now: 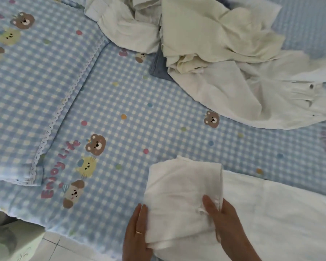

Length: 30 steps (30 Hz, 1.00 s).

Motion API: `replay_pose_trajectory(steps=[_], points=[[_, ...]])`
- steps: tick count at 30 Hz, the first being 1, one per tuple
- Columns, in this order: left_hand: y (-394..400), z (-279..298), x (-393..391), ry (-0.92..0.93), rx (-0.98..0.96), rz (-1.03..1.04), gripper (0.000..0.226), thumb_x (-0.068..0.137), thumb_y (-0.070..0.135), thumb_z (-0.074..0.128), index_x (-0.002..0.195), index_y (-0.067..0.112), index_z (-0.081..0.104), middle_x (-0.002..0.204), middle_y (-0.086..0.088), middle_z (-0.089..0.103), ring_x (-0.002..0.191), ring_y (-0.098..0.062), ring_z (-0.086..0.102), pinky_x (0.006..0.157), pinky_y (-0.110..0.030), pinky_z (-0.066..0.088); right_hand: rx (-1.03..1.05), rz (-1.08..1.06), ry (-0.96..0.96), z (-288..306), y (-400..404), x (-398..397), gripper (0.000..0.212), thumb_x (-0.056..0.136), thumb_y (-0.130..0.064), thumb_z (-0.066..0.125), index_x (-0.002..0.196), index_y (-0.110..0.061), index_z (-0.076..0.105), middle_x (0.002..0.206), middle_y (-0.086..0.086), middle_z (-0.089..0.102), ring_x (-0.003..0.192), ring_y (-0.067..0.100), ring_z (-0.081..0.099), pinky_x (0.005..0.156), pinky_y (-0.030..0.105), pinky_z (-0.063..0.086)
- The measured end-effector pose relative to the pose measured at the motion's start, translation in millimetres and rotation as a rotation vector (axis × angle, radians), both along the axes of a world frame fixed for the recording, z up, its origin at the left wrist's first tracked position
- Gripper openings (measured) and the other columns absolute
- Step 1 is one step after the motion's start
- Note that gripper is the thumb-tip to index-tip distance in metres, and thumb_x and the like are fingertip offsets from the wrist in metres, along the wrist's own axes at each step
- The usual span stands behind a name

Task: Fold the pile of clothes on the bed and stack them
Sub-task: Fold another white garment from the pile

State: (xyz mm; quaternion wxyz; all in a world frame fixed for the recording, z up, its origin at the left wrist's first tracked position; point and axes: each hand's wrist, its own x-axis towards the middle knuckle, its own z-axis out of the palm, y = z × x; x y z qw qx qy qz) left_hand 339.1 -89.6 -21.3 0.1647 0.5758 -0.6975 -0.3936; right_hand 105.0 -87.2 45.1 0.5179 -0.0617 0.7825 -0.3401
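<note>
A white garment (183,193) lies at the bed's near edge, its left part folded over into a thick rectangle while the rest (282,213) spreads flat to the right. My left hand (136,232) lies flat with straight fingers against the fold's left edge, part of it under the cloth. My right hand (222,221) grips the fold's right edge, thumb on top and fingers tucked beneath. A loose pile of white and cream clothes (224,53) sits at the far right of the bed.
The bed (132,102) has a blue checked sheet with bear and cat prints. A matching pillow (26,87) with lace trim lies at the left. A blue-grey cloth (159,67) peeks from under the pile. Tiled floor (51,247) shows at the bottom left.
</note>
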Motion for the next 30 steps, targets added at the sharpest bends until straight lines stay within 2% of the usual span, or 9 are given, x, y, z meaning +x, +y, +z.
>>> replay_pose_trajectory(steps=[3, 6, 8, 10, 15, 19, 24, 27, 30], points=[[20.7, -7.5, -25.7, -0.126, -0.039, -0.131, 0.063, 0.077, 0.011, 0.039, 0.135, 0.035, 0.033, 0.150, 0.032, 0.011, 0.136, -0.003, 0.027, 0.098, -0.014, 0.033, 0.018, -0.127, -0.006, -15.9, 39.4, -43.0, 0.021, 0.090, -0.023, 0.060, 0.099, -0.006, 0.070, 0.091, 0.016, 0.074, 0.088, 0.036, 0.067, 0.086, 0.057, 0.050], [32.2, -17.5, -43.7, -0.285, -0.189, -0.372, 0.039, 0.096, 0.011, 0.024, 0.129, 0.018, 0.044, 0.139, -0.006, 0.050, 0.145, -0.009, 0.009, 0.108, -0.025, 0.022, -0.002, -0.178, -0.011, -32.2, 69.6, -72.1, 0.020, 0.093, -0.018, 0.054, 0.099, -0.005, 0.069, 0.092, 0.015, 0.074, 0.091, 0.034, 0.068, 0.090, 0.056, 0.050], [38.0, -28.9, -47.9, -0.345, -0.283, -0.473, 0.038, 0.102, 0.014, 0.018, 0.125, 0.014, 0.048, 0.126, -0.012, 0.061, 0.145, -0.015, 0.013, 0.108, -0.030, 0.023, -0.019, -0.203, -0.014, -43.2, 84.6, -87.1, 0.021, 0.094, -0.017, 0.053, 0.100, -0.006, 0.069, 0.094, 0.015, 0.074, 0.092, 0.032, 0.068, 0.090, 0.052, 0.051], [42.3, -39.0, -44.7, -0.373, -0.323, -0.566, 0.036, 0.103, 0.018, 0.021, 0.126, 0.015, 0.048, 0.133, -0.008, 0.056, 0.145, -0.016, 0.015, 0.110, -0.031, 0.023, -0.011, -0.207, -0.007, -56.8, 97.0, -97.1, 0.020, 0.095, -0.017, 0.052, 0.101, -0.006, 0.068, 0.094, 0.014, 0.074, 0.092, 0.032, 0.068, 0.089, 0.048, 0.051], [47.4, -58.5, -41.8, -0.422, -0.413, -0.692, 0.042, 0.099, 0.018, 0.024, 0.141, 0.019, 0.030, 0.159, -0.002, 0.009, 0.146, -0.019, 0.010, 0.112, -0.033, 0.018, 0.118, -0.084, 0.117, -91.1, 113.5, -104.2, 0.022, 0.097, -0.016, 0.050, 0.095, -0.001, 0.065, 0.088, 0.016, 0.071, 0.087, 0.031, 0.065, 0.081, 0.042, 0.049], [48.1, -54.6, -35.7, -0.433, -0.435, -0.825, 0.042, 0.102, 0.014, 0.014, 0.140, 0.018, 0.032, 0.141, -0.006, 0.047, 0.142, -0.019, 0.020, 0.111, -0.032, 0.021, 0.142, -0.078, 0.288, -96.3, 118.9, -107.0, 0.023, 0.097, -0.023, 0.049, 0.079, -0.011, 0.057, 0.074, 0.004, 0.065, 0.074, 0.023, 0.060, 0.063, 0.032, 0.043], [39.7, -39.9, -42.1, -0.454, -0.340, -0.922, 0.046, 0.101, 0.019, 0.005, 0.136, 0.020, 0.035, 0.156, 0.001, 0.015, 0.146, -0.013, 0.001, 0.111, -0.029, 0.014, 0.228, -0.025, 0.268, -107.8, 125.5, -109.4, 0.029, 0.097, -0.020, 0.047, 0.079, 0.002, 0.048, 0.074, 0.015, 0.058, 0.076, 0.031, 0.054, 0.068, 0.037, 0.037], [27.4, -31.9, -45.0, -0.335, -0.276, -0.945, 0.043, 0.100, 0.031, 0.017, 0.131, 0.019, 0.044, 0.153, 0.000, 0.025, 0.145, -0.010, 0.011, 0.113, -0.023, 0.018, 0.250, 0.000, 0.322, -109.5, 120.5, -109.5, 0.026, 0.097, -0.021, 0.046, 0.077, -0.006, 0.043, 0.074, 0.014, 0.057, 0.076, 0.032, 0.054, 0.067, 0.037, 0.036], [1.9, -24.3, -66.1, -0.265, -0.223, -0.704, 0.045, 0.098, 0.027, 0.028, 0.136, 0.010, 0.046, 0.148, -0.010, 0.038, 0.141, -0.017, 0.025, 0.115, -0.028, 0.020, 0.252, -0.005, 0.443, -107.7, 124.6, -103.1, 0.023, 0.097, -0.019, 0.046, 0.076, -0.012, 0.038, 0.069, 0.013, 0.056, 0.071, 0.035, 0.054, 0.062, 0.036, 0.034]])
